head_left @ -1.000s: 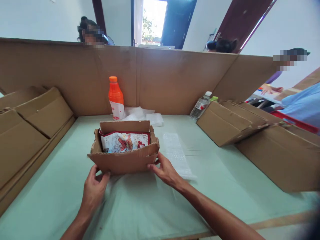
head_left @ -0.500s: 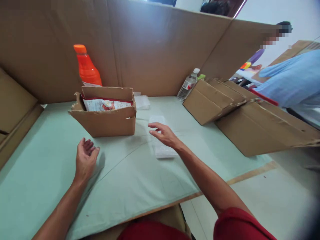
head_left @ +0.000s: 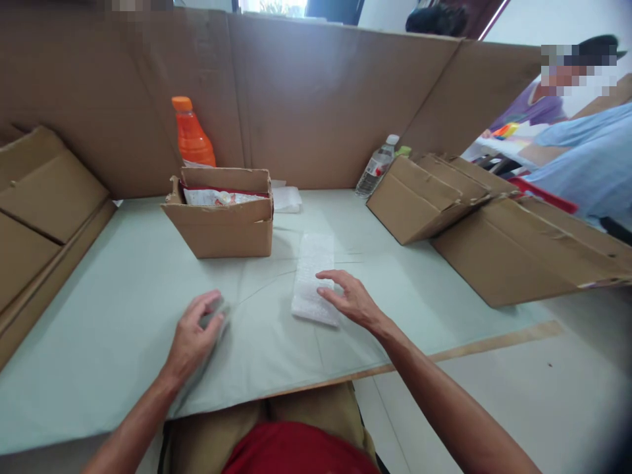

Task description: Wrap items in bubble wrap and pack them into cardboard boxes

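My right hand [head_left: 351, 299] hovers at the right edge of a strip of bubble wrap [head_left: 312, 280], fingers parted and holding nothing; whether it touches the wrap I cannot tell. The wrap lies lengthwise on the pale green table cover. Over the cover to the left, my left hand [head_left: 196, 332] is open and empty, thumb apart from the curved fingers. Beyond it stands an open cardboard box [head_left: 227, 230] with a printed food packet [head_left: 217, 197] showing above its front wall. The lower part of the packet is hidden.
Behind the box, an orange bottle [head_left: 194, 137] stands against a tall cardboard screen [head_left: 316, 99]. Folded white sheets [head_left: 287, 199] lie beside the box. A clear water bottle [head_left: 376, 168] and cardboard boxes [head_left: 523, 247] occupy the right side; more cardboard [head_left: 44, 191] is at left. Another person [head_left: 557, 92] is beyond.
My left hand has moved right and turned palm inward. My right hand has come lower, nearer the close end of the bubble wrap. The camera view has shifted slightly.
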Demonstrator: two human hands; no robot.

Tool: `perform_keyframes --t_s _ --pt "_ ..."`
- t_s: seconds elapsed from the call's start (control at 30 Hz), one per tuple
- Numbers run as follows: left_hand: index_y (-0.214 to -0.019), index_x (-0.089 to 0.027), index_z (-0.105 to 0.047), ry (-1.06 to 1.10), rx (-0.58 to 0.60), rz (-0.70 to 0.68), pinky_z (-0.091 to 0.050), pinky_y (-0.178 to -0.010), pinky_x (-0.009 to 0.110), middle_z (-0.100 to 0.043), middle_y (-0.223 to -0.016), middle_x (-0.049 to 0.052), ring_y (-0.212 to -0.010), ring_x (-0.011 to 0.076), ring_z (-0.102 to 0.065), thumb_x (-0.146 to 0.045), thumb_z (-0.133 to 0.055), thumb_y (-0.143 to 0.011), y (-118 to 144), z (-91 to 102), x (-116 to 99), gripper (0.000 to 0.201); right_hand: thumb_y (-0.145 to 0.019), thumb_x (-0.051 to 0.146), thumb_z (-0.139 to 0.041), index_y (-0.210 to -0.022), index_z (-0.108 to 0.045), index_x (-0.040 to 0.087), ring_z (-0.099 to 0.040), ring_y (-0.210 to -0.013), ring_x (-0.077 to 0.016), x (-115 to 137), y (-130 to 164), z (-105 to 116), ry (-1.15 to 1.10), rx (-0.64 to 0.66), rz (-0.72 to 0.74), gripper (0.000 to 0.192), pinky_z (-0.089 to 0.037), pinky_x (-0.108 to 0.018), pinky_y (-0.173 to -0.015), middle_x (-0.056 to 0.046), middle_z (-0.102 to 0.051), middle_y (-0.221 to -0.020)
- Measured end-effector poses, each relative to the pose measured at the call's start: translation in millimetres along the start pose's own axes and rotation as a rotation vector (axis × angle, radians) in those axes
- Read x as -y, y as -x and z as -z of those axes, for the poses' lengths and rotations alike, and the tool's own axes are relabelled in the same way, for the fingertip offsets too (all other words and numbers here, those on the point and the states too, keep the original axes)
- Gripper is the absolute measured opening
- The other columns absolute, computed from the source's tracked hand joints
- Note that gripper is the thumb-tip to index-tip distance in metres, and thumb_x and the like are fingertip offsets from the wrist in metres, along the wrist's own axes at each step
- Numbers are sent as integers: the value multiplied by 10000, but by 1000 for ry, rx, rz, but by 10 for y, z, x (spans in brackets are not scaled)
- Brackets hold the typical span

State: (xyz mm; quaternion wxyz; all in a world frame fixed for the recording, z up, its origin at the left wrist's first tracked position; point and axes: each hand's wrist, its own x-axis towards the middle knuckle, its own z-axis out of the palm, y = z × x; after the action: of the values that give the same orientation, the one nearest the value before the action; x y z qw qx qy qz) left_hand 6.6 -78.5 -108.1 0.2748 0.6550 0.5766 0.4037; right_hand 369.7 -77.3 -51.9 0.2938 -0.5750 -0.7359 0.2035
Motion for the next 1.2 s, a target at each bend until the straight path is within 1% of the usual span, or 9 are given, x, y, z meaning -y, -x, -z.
perform_keyframes --t_s 0.2,0.3,0.37,0.53,0.7,0.83,0.93,1.07,1.2 --pt "-1405 -199 -497 148 -371 191 -557 -740 318 -533 -1460 168 -1040 233 -666 -435 -720 -728 -977 202 7 751 -890 328 -638 -1316 -624 243 -688 -1088 -243 223 -715 -215 -60 37 -4 434 -576 -364 -834 -92 -692 -1306" --pt "-1340 -183 -531 163 -428 208 -527 -670 297 -645 -1223 121 -766 156 -623 -410 -728 -709 -1305 69 9 699 -851 352 -709 -1385 -566 204 -700 -1080 -251 380 -1243 -445 -23 97 -29 572 -563 -358 -877 -124 -670 -1351" --pt "-1298 -173 -550 159 -444 200 -514 -674 289 -657 -1095 78 -688 127 -576 -381 -720 -715 -1443 -43 41 641 -870 334 -689 -1348 -586 177 -711 -1053 -261 445 -1569 -562 22 97 -66 514 -553 -360 -888 -124 -714 -1274" --pt "-1380 -176 -473 143 -434 218 -510 -681 266 -607 -1136 72 -706 110 -558 -323 -685 -755 -1632 -148 182 676 -903 252 -624 -1319 -600 167 -711 -1030 -242 395 -1937 -575 39 91 -115 426 -527 -350 -922 -103 -727 -1247" --pt "-1488 -185 -356 163 -364 249 -543 -792 292 -525 -1340 133 -851 123 -617 -288 -675 -764 -1283 -80 252 797 -925 286 -596 -1224 -678 192 -694 -1069 -229 119 -1249 -239 46 166 -26 324 -521 -367 -967 -76 -743 -1199" --pt "-1410 -180 -487 168 -181 166 -541 -945 384 -606 -1282 139 -1032 202 -649 -309 -672 -780 -615 -66 191 668 -871 288 -661 -1099 -731 223 -659 -1166 -318 -119 -401 -57 235 148 -36 247 -498 -496 -1015 -105 -727 -1247" --pt "-1277 -175 -612 55 -49 59 -568 -913 419 -622 -1279 145 -1078 254 -652 -347 -621 -814 -231 -109 61 494 -810 207 -700 -909 -730 216 -629 -1221 -345 -177 -80 -59 325 135 -72 103 -489 -521 -1012 -108 -710 -1284" --pt "-1288 -186 -610 -37 60 -180 -519 -1039 483 -591 -1353 152 -1258 299 -585 -353 -611 -849 28 -170 -250 470 -868 171 -630 -814 -680 207 -665 -1158 -300 105 51 -47 263 90 -63 82 -488 -494 -1001 -94 -731 -1235" --pt "-1547 -236 -323 -67 268 -451 -423 -1152 519 -460 -1540 161 -1429 309 -449 -346 -692 -845 215 -288 -564 801 -937 302 -615 -900 -695 240 -712 -990 -213 515 251 74 -37 239 107 108 -520 -404 -952 -32 -758 -1161"
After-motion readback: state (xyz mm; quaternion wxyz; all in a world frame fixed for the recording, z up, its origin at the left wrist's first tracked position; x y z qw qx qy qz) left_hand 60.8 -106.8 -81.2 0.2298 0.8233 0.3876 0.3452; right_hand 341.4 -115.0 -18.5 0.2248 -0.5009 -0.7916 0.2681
